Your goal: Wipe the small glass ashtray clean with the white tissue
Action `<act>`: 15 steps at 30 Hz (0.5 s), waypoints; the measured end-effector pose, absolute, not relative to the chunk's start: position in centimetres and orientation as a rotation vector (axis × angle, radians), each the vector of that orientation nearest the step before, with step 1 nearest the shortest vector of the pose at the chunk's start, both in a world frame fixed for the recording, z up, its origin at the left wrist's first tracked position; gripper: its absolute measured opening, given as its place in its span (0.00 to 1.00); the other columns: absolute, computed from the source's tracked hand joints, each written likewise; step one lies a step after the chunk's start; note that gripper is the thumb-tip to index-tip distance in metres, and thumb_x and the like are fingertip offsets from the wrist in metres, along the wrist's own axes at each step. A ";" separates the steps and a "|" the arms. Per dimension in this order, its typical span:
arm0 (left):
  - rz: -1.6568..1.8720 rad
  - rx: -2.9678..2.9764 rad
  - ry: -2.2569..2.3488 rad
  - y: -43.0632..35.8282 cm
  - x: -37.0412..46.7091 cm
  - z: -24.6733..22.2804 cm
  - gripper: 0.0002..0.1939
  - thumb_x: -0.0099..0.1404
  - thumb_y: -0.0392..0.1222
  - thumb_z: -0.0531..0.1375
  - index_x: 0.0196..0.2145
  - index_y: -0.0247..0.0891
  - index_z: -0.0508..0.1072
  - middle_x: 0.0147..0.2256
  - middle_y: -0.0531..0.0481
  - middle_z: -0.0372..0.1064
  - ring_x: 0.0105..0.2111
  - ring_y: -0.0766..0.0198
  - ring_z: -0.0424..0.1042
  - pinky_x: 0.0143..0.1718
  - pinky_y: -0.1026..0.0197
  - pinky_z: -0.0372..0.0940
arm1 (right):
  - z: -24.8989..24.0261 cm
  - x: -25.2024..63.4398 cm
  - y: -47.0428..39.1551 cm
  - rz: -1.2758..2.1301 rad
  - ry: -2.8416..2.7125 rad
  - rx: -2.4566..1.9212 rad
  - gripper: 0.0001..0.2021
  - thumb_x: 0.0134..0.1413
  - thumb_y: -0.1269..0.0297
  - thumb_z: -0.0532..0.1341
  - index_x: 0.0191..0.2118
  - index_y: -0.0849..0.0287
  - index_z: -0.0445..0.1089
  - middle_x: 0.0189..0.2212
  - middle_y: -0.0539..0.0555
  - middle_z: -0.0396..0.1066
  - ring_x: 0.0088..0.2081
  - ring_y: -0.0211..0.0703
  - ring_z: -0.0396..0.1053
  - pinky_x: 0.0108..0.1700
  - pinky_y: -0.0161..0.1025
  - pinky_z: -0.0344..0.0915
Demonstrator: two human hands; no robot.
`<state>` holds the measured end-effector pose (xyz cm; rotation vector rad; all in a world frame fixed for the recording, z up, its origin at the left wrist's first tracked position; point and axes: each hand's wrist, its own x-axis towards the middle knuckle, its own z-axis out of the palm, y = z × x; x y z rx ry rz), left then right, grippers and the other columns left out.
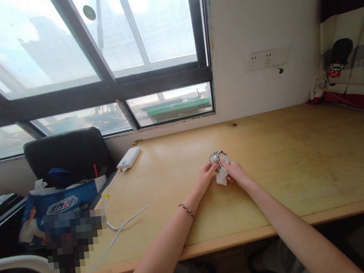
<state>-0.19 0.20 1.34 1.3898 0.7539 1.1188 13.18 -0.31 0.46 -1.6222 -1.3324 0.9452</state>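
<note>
Above the middle of the wooden table, my left hand (206, 176) is closed on a small rounded object with a shiny black-and-silver pattern (215, 155); its exact kind is too small to tell. My right hand (238, 172) pinches a crumpled white tissue (221, 178) against the same object. Part of the tissue hangs down between the two hands. The fingers hide much of the object's surface. A braided bracelet (187, 211) circles my left wrist.
A white power bank (129, 158) lies by the table's (302, 157) left edge, with a white cable (126, 222) trailing nearby. Left of the table, a blue bag (67, 202) rests on a black chair (68, 151). Wall sockets (261, 60) and a curtain (355, 38) are at the right.
</note>
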 end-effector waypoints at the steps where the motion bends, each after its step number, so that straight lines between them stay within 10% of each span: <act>1: 1.110 1.361 0.749 0.4 -0.3 1.2 0.22 0.54 0.53 0.56 0.38 0.32 0.72 0.35 0.46 0.71 0.38 0.58 0.68 0.44 0.57 0.60 | 0.6 13.3 -0.2 0.860 -1.384 -1.648 0.22 0.49 0.50 0.50 0.18 0.61 0.66 0.07 0.52 0.61 0.12 0.36 0.59 0.16 0.32 0.54; 8: 1.052 1.104 0.741 0.7 -0.4 0.9 0.31 0.53 0.61 0.52 0.40 0.29 0.71 0.30 0.39 0.72 0.33 0.57 0.71 0.37 0.56 0.64 | 1.7 13.8 -0.9 0.160 -1.634 -1.649 0.17 0.54 0.54 0.47 0.29 0.61 0.66 0.22 0.57 0.69 0.25 0.41 0.66 0.27 0.33 0.55; 15: 1.088 1.075 0.835 0.6 -0.7 0.9 0.33 0.52 0.65 0.50 0.34 0.29 0.72 0.22 0.42 0.71 0.23 0.59 0.71 0.28 0.59 0.65 | 1.5 13.3 -0.5 0.484 -1.685 -1.494 0.12 0.50 0.60 0.52 0.35 0.59 0.67 0.26 0.52 0.71 0.28 0.39 0.66 0.30 0.31 0.58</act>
